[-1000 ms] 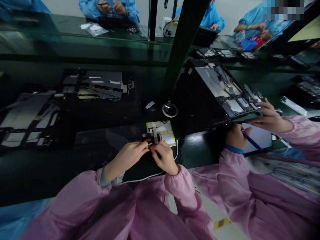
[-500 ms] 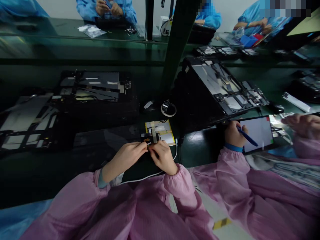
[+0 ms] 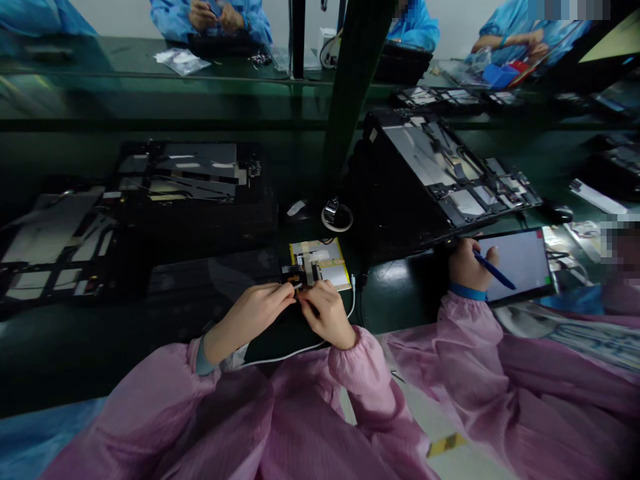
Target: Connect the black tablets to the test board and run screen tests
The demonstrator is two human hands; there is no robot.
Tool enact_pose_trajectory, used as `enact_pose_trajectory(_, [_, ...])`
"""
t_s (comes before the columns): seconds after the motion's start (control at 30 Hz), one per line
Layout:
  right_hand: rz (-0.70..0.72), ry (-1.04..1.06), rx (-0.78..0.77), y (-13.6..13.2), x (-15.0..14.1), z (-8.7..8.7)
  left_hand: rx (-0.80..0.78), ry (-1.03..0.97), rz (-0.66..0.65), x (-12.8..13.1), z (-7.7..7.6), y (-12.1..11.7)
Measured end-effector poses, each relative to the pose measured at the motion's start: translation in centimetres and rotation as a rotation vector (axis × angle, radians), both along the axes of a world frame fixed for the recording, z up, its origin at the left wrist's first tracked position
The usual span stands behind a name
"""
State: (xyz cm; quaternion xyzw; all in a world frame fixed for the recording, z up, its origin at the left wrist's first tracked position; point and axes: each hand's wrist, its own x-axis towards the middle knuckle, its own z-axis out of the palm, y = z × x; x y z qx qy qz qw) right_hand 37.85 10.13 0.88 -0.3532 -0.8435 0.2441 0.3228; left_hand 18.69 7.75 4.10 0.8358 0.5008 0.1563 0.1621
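Observation:
My left hand (image 3: 257,310) is closed in a pinch at the near left corner of a battery pack (image 3: 333,273) with yellow edges. My right hand (image 3: 327,313) is closed too, its fingertips bent down almost against the left ones. Between them a small dark part with a pale tip (image 3: 299,287) shows; what exactly each hand grips is hidden by the fingers. Tape and a dark strip cross the pack. To the left lies a flat dark panel (image 3: 215,273), close to the pack.
Stacks of opened tablets (image 3: 195,173) stand at the left, with another tall stack (image 3: 425,180) at right. A white cable (image 3: 290,357) runs along the front edge, and a coiled cable (image 3: 337,219) lies behind. At right, a co-worker's hand (image 3: 470,270) holds a blue pen over a lit tablet (image 3: 520,263).
My hands stay at the same spot, fingertips together. The co-worker's other hand, raised at the far right before, no longer shows there. The view has shifted slightly.

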Motion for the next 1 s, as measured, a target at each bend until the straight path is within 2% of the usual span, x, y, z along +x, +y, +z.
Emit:
enact_pose_trajectory(0.47, [0.001,0.013,0.011,-0.07,-0.12,0.04,-0.008,-0.010,0.014,0.05,-0.33,-0.01])
enact_pose_trajectory(0.7, [0.000,-0.056,0.013,-0.01,-0.17,0.23,0.061,-0.005,-0.029,0.23,-0.08,0.16])
enact_pose_trajectory(1.0, [0.057,-0.065,0.051,0.35,-0.02,0.02,0.037,0.022,-0.029,-0.12,-0.38,0.28])
